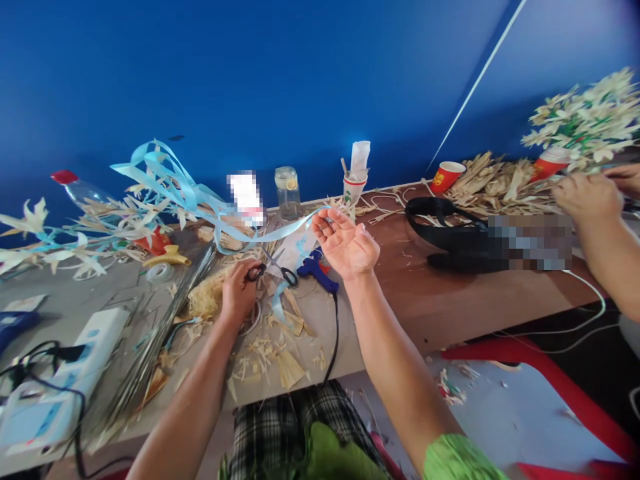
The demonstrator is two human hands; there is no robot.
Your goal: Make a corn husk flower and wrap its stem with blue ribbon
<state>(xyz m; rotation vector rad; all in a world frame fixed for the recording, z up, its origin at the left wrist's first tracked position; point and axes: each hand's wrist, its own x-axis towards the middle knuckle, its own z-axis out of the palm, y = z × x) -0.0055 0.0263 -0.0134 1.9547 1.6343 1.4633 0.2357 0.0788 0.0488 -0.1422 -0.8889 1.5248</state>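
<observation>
One blue ribbon (277, 235), running leftward from right hand (347, 245)

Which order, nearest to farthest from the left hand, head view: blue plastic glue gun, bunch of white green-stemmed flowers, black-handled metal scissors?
1. Black-handled metal scissors: handle in the left hand.
2. Blue plastic glue gun: right of the scissors.
3. Bunch of white green-stemmed flowers: far right.

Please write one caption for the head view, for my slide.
Left hand on open scissors, right hand touching blue ribbon, over a cluttered table.
</observation>
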